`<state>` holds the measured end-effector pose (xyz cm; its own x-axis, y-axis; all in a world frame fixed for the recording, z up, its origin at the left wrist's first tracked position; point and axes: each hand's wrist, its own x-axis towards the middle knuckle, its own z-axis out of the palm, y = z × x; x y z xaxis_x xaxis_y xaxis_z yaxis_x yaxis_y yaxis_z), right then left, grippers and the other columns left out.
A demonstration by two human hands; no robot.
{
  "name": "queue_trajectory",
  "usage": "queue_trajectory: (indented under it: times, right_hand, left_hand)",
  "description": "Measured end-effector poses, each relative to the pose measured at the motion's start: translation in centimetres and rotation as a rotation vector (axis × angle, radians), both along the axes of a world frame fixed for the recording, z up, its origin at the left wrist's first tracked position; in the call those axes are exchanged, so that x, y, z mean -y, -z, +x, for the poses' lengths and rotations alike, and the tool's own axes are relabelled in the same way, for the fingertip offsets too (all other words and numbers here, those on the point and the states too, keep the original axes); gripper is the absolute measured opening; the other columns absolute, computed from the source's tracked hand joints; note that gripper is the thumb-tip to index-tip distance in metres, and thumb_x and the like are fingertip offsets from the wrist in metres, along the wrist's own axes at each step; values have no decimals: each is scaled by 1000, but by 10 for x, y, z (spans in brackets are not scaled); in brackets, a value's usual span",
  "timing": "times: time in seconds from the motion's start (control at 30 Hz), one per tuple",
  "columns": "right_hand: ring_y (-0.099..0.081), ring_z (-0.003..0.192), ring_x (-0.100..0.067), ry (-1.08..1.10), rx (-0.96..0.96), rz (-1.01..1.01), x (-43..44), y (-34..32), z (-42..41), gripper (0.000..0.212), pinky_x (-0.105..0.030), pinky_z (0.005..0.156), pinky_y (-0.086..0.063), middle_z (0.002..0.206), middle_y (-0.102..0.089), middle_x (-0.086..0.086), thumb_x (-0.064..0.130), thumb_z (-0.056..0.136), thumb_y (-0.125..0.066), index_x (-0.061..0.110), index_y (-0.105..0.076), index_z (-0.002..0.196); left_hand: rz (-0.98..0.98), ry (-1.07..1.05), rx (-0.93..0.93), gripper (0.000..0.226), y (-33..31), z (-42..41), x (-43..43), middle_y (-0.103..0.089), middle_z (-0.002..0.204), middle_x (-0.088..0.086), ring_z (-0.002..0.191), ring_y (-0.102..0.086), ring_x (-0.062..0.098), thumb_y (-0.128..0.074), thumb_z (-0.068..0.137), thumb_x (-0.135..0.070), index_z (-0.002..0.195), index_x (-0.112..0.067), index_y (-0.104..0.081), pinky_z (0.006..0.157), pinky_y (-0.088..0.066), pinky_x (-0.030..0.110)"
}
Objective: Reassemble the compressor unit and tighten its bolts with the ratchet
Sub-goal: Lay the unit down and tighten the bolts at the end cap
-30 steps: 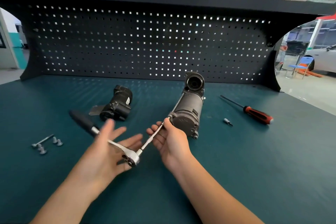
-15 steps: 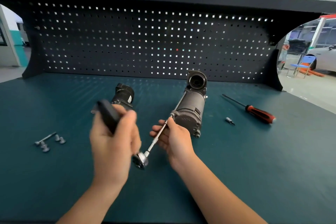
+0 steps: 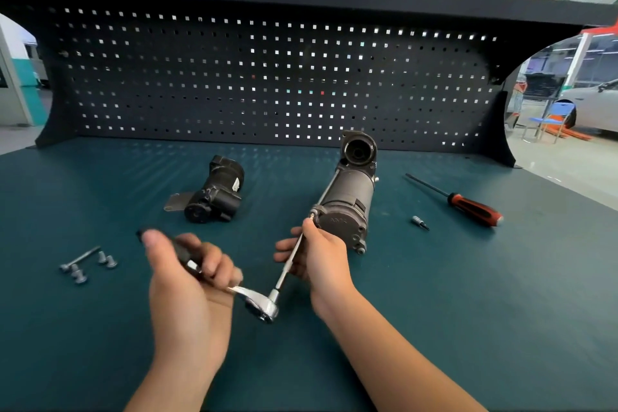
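We see the gray compressor [image 3: 347, 207] lying on its side, a black part [image 3: 214, 194] beside it. The ratchet [image 3: 262, 306] has a long bar [image 3: 283, 276] touching the compressor's near end. Bolts [image 3: 87, 264] lie far left.

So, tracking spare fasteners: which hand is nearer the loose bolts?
Left. The left hand, gripping the ratchet, is just right of the loose bolts; the right hand is farther right, holding the extension bar at the compressor.

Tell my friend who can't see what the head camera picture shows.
The left hand grips a ratchet while the right hand holds its bar against a grey compressor on a green bench. Bolts, a black part and a screwdriver lie nearby.
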<state>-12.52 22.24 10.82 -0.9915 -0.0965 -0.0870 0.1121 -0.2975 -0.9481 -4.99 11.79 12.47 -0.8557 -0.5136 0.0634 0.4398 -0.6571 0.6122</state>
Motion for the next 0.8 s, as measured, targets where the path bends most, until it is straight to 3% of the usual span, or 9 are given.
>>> queue_trajectory:
  times: [0.13,0.27,0.4,0.47,0.53,0.6,0.63,0.7,0.8]
  right_hand:
    - [-61,44,-11,-31,12,-25,0,0,0,25,-14,42,-41,52,-65,1,25,101,-36,10,-50,87]
    - [-60,44,-12,-15,-13,45,0,1,-2,27,-17,44,-40,50,-64,2,26,101,-34,11,-49,84]
    - [-58,46,-12,22,-69,201,3,3,-1,33,-17,43,-40,48,-63,2,27,101,-33,13,-51,78]
    - [-60,53,-13,53,-113,249,4,3,-1,33,-22,53,-48,59,-68,-4,21,101,-36,11,-55,76]
    - [-62,57,-18,74,-91,236,4,2,-2,34,-30,62,-50,65,-69,-10,21,100,-39,10,-57,74]
    - [-59,42,-15,34,4,136,4,1,-3,35,-25,50,-44,49,-64,-3,28,101,-36,10,-55,77]
    - [-57,38,-14,17,35,97,4,1,-3,35,-21,44,-41,44,-61,-1,29,101,-36,10,-54,79]
    - [-55,37,-15,15,62,35,2,0,-3,34,-18,41,-40,40,-58,0,27,101,-37,8,-53,79]
    - [-55,36,-10,10,40,21,0,1,-2,30,-12,39,-39,41,-58,3,25,101,-36,7,-54,84]
  left_hand:
    - [379,63,206,46,13,-15,15,-34,41,-7,29,-28,8,-26,96,-53,68,-18,-36,45,-23,19]
    - [207,2,101,44,8,-16,10,-35,40,-6,28,-22,8,-31,94,-53,68,-18,-40,33,-23,14]
    - [-385,-62,-200,36,-14,-6,-9,-31,39,-10,30,-24,6,-39,85,-51,60,-26,-45,36,-25,13]
    - [-986,-145,-441,20,-16,2,-23,-42,48,-13,38,-34,-1,-48,78,-43,64,-29,-50,41,-31,10]
    - [-1600,-251,-654,17,-2,3,-35,-44,55,-11,43,-40,3,-56,75,-39,68,-24,-52,43,-33,10]
    - [-1853,-264,-710,31,9,2,-39,-47,47,-4,42,-43,12,-58,75,-43,64,-14,-59,38,-31,14]
    - [-1844,-259,-713,34,12,2,-39,-47,47,-4,42,-42,11,-58,78,-45,64,-14,-59,40,-28,13]
    - [-1601,-163,-658,32,13,5,-38,-46,52,-12,45,-38,-1,-54,84,-55,72,-25,-55,46,-28,9]
    - [-866,-64,-407,32,6,8,-32,-42,48,-14,41,-33,-2,-54,79,-61,64,-34,-53,41,-30,14]
